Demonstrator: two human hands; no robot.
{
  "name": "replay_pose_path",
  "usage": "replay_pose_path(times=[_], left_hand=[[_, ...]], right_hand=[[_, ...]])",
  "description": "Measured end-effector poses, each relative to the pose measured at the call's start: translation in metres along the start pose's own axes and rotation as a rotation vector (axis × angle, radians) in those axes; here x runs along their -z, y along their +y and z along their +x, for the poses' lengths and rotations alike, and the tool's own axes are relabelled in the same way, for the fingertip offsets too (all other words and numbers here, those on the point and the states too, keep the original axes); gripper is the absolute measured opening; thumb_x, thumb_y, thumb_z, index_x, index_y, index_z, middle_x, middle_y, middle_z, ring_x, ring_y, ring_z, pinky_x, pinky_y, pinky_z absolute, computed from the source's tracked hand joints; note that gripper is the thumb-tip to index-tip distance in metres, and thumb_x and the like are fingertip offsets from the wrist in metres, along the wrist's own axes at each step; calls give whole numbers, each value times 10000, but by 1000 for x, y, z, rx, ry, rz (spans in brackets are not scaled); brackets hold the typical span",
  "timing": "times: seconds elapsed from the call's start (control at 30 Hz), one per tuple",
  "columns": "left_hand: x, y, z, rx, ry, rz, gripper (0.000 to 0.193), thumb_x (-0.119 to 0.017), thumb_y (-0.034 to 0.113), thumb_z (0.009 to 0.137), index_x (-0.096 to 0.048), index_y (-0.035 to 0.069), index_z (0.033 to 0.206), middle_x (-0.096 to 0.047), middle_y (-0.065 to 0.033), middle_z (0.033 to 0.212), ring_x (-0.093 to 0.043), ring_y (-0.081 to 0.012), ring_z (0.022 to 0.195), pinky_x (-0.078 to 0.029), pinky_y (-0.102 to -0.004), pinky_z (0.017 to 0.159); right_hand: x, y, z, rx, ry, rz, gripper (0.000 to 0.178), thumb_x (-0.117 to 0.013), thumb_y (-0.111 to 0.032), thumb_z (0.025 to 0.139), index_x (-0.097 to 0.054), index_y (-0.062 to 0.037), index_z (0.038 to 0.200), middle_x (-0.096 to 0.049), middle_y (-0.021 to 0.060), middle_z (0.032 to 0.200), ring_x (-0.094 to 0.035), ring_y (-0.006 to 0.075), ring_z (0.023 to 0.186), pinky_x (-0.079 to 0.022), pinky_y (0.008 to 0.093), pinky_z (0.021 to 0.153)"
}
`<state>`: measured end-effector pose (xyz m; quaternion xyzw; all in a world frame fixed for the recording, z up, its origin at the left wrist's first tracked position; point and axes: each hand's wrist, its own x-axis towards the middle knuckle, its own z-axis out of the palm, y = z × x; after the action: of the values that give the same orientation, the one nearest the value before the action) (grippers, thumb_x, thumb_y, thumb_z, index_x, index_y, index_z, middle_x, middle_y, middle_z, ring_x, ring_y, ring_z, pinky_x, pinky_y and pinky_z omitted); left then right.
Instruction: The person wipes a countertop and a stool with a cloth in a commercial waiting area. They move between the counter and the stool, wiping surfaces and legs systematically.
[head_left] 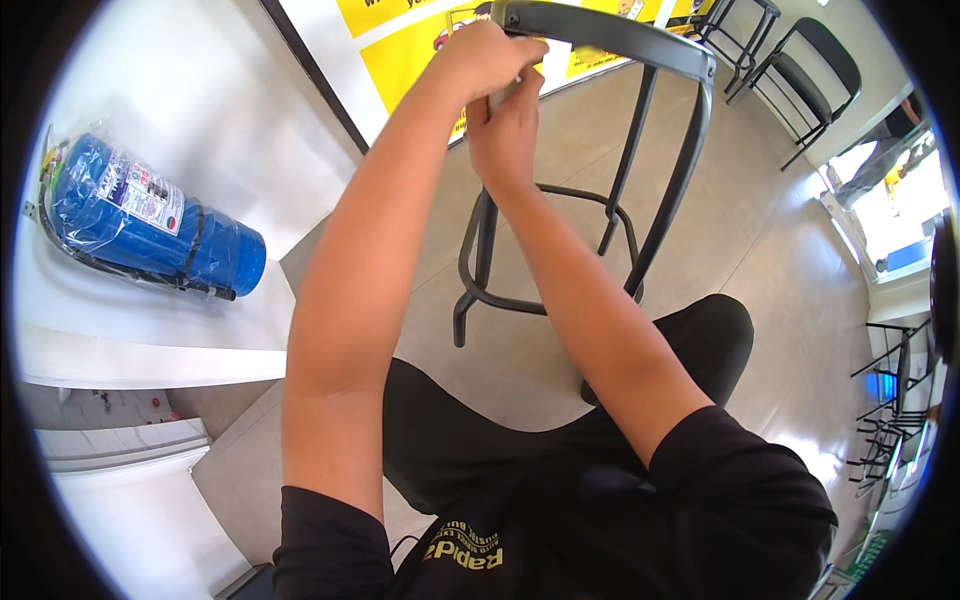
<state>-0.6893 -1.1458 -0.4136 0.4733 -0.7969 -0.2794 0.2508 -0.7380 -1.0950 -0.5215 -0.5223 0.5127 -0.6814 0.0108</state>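
Observation:
A black metal stool frame [672,185] with no seat on it stands on the floor before my knees. Its curved top rail [610,32] has bolts at the leg joints, and a lower ring [520,303] links the legs. Both hands are at the top of the left leg, just under a bolted joint. My left hand [487,60] is closed there, thumb and finger pointing right. Right below it, my right hand [507,130] is closed, its fingertips pinched upward. Something small and greyish shows between the hands; whether it is a tool or part of the leg, I cannot make out.
At left, a blue fire extinguisher [160,215] wrapped in clear plastic stands on a white ledge [150,355]. Yellow and white posters [395,65] line the wall ahead. Black chairs [820,75] stand at far right, near a person [885,135] by a bright doorway.

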Motion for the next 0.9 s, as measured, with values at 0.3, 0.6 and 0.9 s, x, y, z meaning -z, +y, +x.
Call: replay_pose_path(times=[0.3,0.6,0.9], left_hand=[[7,5,7,68,-58,118,545,-753,477,751,-771,-17,981,-733,-157,825,-722,-257,781,-559,-350,751],[10,3,-1,40,-233,-147,710,-908,500,711,-732,56,1236,-753,-117,1136,-683,-237,1028,-500,-387,925],[10,11,-8,191,-229,-322,478,-927,388,751,-762,67,1063,-701,-35,889,-671,-189,835,-522,-463,850]], right_hand=[[19,-10,-41,15,-98,-34,412,-655,-40,958,-455,-89,1315,-529,181,1166,-612,458,1005,-514,524,787],[35,-9,-68,-41,-223,-36,380,-641,-14,940,-455,-22,1271,-554,185,1174,-597,408,1061,-489,443,904],[60,0,-145,-259,-481,-138,297,-655,-28,890,-542,-97,1156,-511,193,1164,-624,448,942,-526,509,799]])
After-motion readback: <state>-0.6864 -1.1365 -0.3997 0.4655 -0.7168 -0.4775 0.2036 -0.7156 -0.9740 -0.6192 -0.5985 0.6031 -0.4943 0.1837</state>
